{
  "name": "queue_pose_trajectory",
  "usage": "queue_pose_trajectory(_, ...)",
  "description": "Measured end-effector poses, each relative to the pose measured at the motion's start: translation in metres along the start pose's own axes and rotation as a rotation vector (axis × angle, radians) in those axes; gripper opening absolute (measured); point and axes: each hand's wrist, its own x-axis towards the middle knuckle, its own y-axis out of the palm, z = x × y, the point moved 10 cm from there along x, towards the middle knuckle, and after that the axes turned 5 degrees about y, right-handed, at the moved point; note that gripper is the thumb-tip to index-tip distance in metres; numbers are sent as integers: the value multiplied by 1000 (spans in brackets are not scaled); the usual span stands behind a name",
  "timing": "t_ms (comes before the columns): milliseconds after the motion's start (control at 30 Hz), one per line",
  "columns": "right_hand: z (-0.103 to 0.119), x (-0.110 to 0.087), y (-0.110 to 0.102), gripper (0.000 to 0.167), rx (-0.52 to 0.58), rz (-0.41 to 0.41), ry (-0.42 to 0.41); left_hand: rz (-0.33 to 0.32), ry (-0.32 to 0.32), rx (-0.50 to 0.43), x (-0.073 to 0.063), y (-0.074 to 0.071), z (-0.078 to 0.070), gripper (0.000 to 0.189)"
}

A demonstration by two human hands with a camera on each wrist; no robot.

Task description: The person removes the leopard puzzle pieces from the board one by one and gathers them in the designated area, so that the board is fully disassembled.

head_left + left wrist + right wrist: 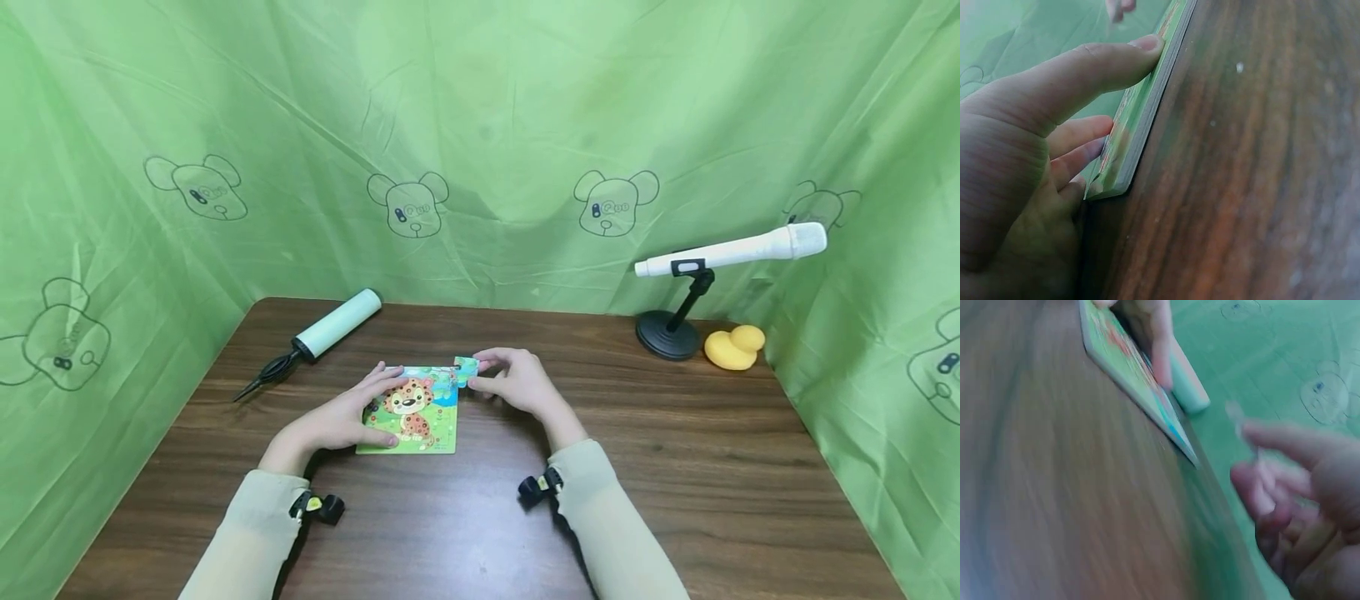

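PLACE: cloth-screened filming nook, wider building unclear | WALLS: green cloth (487, 100) printed with big-eared animal heads (409, 210), hanging behind the dark wood-grain bench (675, 467) and along its two sides | PROPS: white microphone (738, 250) on black stand (667, 337) and yellow toy duck (732, 349), near the bench's back right corner | GEAR: black wrist cameras (330, 509) over the bench

Green cloth backdrop (510, 92): repeated line-drawn animal heads (418, 221). Short rounded word (615, 208) across faces, first letter perhaps P, rest too small to read surely; dark oval mark (596, 211) beside word. Right wrist view: same print, lettering blurred. No other text legible.
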Motion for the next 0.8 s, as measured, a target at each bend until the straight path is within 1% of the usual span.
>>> queue_pose_trajectory(133, 6, -12, -28, 46, -49, 60, -119, -1, 5, -11, 0, 1, 0, 102)
queue_pose_trajectory(233, 7, -22, -56, 46, -100, 62, -191, -1, 3, -2, 0, 1, 1, 102)
queue_pose_trajectory(367, 2, -39, -94, 48, -164, 57, -224, 4, 4, 9, 1, 1, 1, 102)
queue_pose_trajectory(433, -3, -49, -113, 49, -178, 63, -220, 3, 4, 10, 1, 0, 1, 102)
queue_pose_trajectory(533, -16, -64, -141, 49, -192, 58, -192, 2, 0, 8, 1, 0, 1, 103)
queue_pose_trajectory(700, -43, -85, -191, 46, -211, 5, -124, 1, -4, 12, 0, 1, 2, 102)
queue_pose_trajectory(800, -59, -95, -216, 46, -234, -33, -73, -1, -5, 11, 0, 2, 3, 102)
